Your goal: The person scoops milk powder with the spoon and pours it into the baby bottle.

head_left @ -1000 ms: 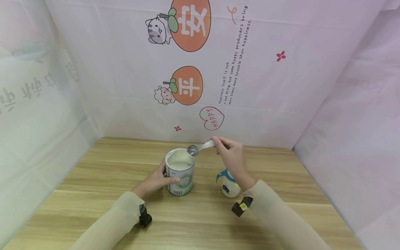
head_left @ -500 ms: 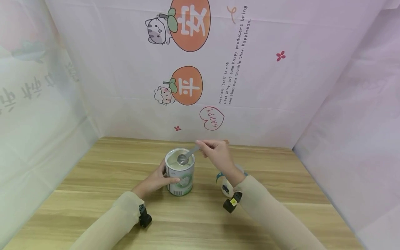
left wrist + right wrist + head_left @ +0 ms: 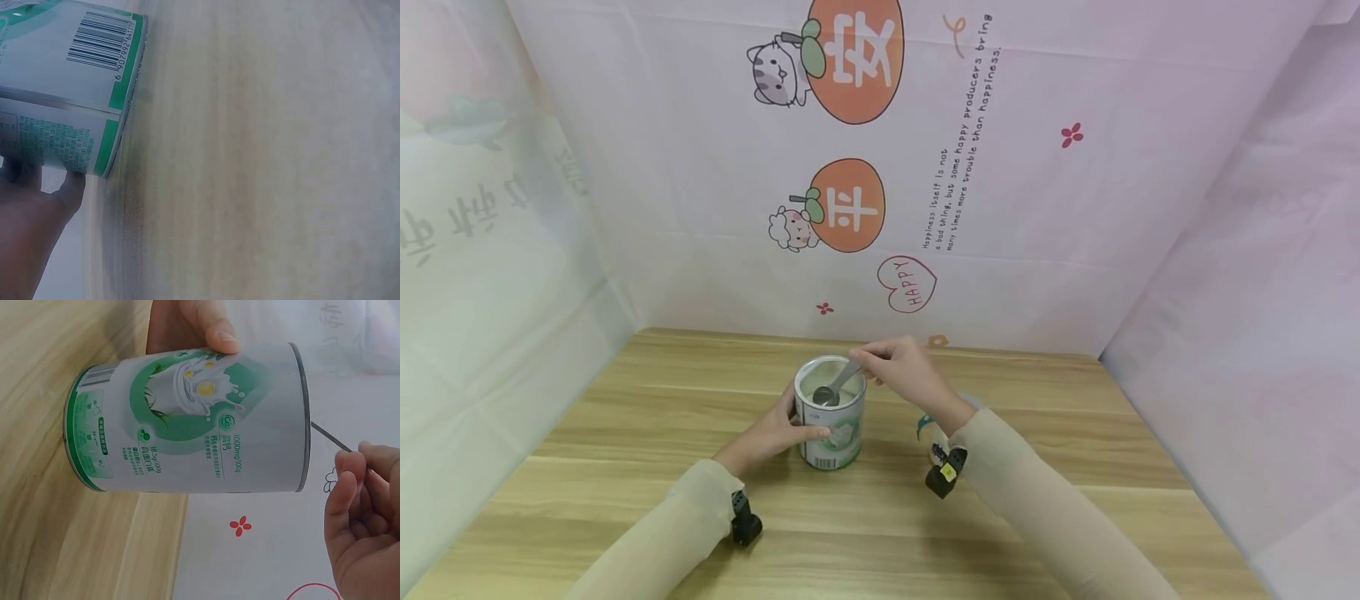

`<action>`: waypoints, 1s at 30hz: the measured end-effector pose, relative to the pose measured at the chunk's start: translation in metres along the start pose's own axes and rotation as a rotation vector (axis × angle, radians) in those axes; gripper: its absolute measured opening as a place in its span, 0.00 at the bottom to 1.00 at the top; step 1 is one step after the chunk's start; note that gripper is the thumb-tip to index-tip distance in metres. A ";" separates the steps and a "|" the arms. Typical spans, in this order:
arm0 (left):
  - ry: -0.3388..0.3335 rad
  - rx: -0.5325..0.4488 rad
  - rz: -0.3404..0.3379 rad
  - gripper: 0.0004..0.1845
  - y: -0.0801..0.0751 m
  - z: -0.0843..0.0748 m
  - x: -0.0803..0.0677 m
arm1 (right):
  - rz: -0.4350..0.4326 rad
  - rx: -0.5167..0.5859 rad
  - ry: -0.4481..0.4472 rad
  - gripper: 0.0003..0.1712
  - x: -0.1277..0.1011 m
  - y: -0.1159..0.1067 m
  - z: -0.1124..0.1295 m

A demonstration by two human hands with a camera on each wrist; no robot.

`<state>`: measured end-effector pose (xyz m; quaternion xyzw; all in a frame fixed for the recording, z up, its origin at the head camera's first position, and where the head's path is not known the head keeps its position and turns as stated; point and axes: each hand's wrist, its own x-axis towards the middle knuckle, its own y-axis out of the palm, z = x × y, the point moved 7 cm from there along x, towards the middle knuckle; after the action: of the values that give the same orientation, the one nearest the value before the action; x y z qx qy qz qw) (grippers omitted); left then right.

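An open milk powder can [image 3: 832,442], white and green, stands upright on the wooden table. My left hand [image 3: 772,432] grips it from the left, thumb across the front; fingers of this hand [image 3: 37,200] also show against the can's side in the left wrist view. Between thumb and fingertips, my right hand [image 3: 904,372] pinches the handle of a metal measuring spoon [image 3: 826,397]. The spoon's bowl is inside the can's mouth, over the pale powder. Seen by the right wrist camera, only the spoon handle [image 3: 331,435] sticks out past the rim; its bowl is hidden by the can wall.
A cream-coloured round bottle [image 3: 928,433] with a blue handle stands right of the can, partly covered by the right wrist. Behind the table [image 3: 865,542] rises a printed white cloth wall [image 3: 722,275], with more cloth at both sides.
My right hand has moved left and slightly lower, bringing the spoon from above the can's right rim down into its mouth. The left hand and the can have stayed in place.
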<state>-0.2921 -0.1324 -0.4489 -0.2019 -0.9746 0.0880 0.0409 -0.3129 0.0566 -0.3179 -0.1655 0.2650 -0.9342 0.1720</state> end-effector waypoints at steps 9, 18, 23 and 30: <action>0.007 -0.012 0.013 0.56 0.000 -0.001 -0.002 | 0.098 -0.172 -0.061 0.11 0.010 0.015 0.008; 0.003 -0.029 0.027 0.56 -0.001 0.004 -0.001 | 0.127 -0.401 -0.184 0.09 0.016 0.034 0.019; 0.006 -0.026 0.027 0.55 0.000 0.004 -0.001 | 0.110 -0.462 -0.202 0.08 0.017 0.037 0.020; -0.018 -0.018 0.005 0.56 -0.001 0.003 -0.002 | 0.090 -0.522 -0.212 0.08 0.022 0.039 0.021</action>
<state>-0.2909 -0.1342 -0.4518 -0.2038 -0.9752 0.0812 0.0300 -0.3145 0.0074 -0.3182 -0.2891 0.4843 -0.8032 0.1918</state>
